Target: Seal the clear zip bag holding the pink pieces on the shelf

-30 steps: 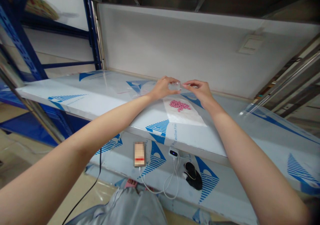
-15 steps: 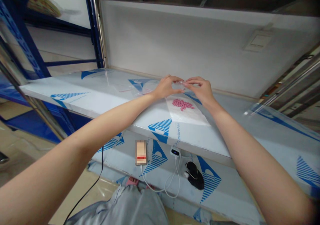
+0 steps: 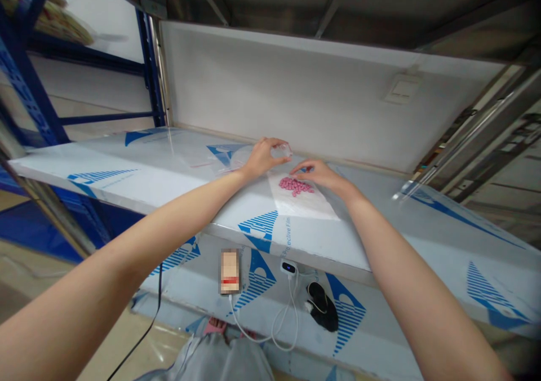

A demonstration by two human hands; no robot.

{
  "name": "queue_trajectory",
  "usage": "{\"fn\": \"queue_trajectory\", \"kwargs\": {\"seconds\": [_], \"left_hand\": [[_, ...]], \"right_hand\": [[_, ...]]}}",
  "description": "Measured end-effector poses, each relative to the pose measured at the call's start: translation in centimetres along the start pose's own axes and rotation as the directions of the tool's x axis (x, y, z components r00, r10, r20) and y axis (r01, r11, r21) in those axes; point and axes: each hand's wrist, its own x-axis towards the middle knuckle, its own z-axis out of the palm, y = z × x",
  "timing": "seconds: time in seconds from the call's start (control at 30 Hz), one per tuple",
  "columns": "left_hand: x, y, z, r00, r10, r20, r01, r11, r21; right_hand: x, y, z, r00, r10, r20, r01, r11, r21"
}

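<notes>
While the left hand (image 3: 262, 158) is grasping a small clear container (image 3: 286, 151) between its thumb and fingers in the head view, the right hand (image 3: 318, 173) is bending its fingers down to a heap of small pink pieces (image 3: 296, 186). Its fingertips are meeting or overlapping the far side of the heap; whether they are pinching a piece, I cannot tell. The container is hanging above the desk (image 3: 431, 234), beyond the heap and slightly to its left, with the right hand staying just apart from it. The pink pieces are lying loosely together on a white sheet (image 3: 310, 207), which is spreading toward the near edge of the desk, between the two forearms. To the left of the left hand, some thin transparent plastic (image 3: 203, 160) is lying flat on the printed film of the desk.

Below, on a lower shelf (image 3: 372, 336), a phone-like device (image 3: 230, 271) with a blurred-out screen is lying at the left, a white gadget (image 3: 289, 267) with a small lit display is sitting near the middle, and a black object (image 3: 324, 316) is lying to its right. A white cable (image 3: 240, 324) is running in loops from the phone-like device to the gadget. Behind the desk, a pale wall (image 3: 296, 99) is carrying a switch plate (image 3: 403, 88), and a blue rack (image 3: 29, 88) is standing at the left.
</notes>
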Motion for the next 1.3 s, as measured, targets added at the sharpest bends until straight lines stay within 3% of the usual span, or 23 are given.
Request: {"fn": "queue_trajectory", "kwargs": {"seconds": [0.13, 0.3, 0.6, 1.17, 1.3], "left_hand": [[0.0, 0.3, -0.1, 0.999, 0.010, 0.031, -0.011, 1.000, 0.015], [0.1, 0.5, -0.1, 0.998, 0.011, 0.056, -0.013, 1.000, 0.029], [0.0, 0.5, 0.0, 0.998, 0.023, 0.052, -0.023, 1.000, 0.010], [0.0, 0.5, -0.2, 0.997, 0.029, 0.067, -0.029, 1.000, 0.007], [0.0, 0.7, -0.4, 0.997, 0.018, 0.073, -0.020, 1.000, 0.020]], "right_hand": [[0.3, 0.8, 0.5, 0.999, -0.034, -0.029, 0.033, 0.997, -0.064], [0.3, 1.6, 0.5, 0.998, -0.006, -0.064, -0.012, 0.963, -0.269], [0.0, 0.9, 0.2, 0.997, -0.009, -0.071, -0.026, 0.884, -0.466], [0.1, 2.3, 0.1, 0.995, 0.080, -0.065, -0.099, 0.912, -0.398], [0.2, 2.1, -0.2, 0.987, 0.078, -0.141, -0.105, 0.975, -0.197]]}}
